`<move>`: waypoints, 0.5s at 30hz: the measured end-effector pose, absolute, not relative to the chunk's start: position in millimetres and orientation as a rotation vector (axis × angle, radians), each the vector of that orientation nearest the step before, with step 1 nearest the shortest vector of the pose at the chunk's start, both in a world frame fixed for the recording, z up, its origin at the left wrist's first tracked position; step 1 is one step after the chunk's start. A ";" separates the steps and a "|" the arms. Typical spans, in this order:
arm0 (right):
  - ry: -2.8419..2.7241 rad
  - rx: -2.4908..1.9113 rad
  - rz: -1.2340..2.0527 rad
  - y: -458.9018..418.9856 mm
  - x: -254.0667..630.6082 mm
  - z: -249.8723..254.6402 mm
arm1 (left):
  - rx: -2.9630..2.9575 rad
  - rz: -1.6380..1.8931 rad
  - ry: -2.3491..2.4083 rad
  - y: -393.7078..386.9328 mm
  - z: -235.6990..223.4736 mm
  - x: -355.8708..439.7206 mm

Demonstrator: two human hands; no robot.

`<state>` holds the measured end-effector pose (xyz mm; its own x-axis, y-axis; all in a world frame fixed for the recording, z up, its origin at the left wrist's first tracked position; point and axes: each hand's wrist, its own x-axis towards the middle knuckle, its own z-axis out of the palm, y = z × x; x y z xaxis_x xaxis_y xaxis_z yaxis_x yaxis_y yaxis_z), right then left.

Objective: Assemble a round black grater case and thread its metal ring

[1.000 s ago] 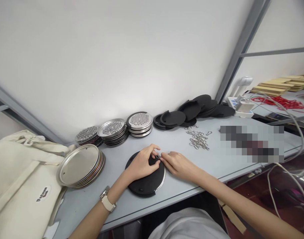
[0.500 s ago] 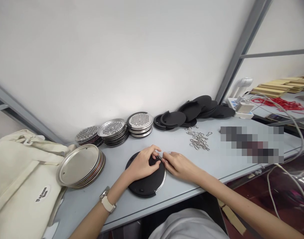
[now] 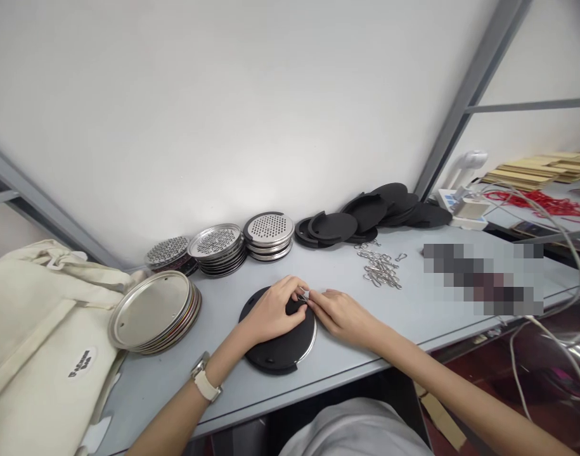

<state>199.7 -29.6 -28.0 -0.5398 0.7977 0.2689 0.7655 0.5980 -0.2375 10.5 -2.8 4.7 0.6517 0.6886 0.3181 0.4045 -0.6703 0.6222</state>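
A round black disc (image 3: 283,345) with a silvery rim showing along its right side lies on the table in front of me. My left hand (image 3: 277,310) rests over its top, thumb and fingers closed around a small metal spring clip (image 3: 303,296) at the upper right edge. At the same spot, the fingertips of my right hand (image 3: 340,316) are pinched together against the clip; they hide part of it. Farther right lies a loose pile of similar metal clips (image 3: 382,271).
Along the wall stand stacks of round metal graters (image 3: 216,244) and a heap of black discs (image 3: 335,227). At left are stacked metal plates (image 3: 149,310) beside a cream bag (image 3: 28,354). A power strip (image 3: 468,215) with cables sits at right.
My right fingertips have shifted slightly up and left along the clip. My left hand has barely moved and the disc stays in place; the view has tilted slightly.
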 end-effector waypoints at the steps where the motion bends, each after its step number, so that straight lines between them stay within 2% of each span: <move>1: -2.482 -1.266 0.128 -29.5 200.3 -27.8 | 2.359 0.748 0.858 -2.8 4.8 10.6; 15: -2.452 -1.253 0.171 -30.2 202.5 -28.2 | 2.459 0.763 0.854 -4.7 6.4 10.6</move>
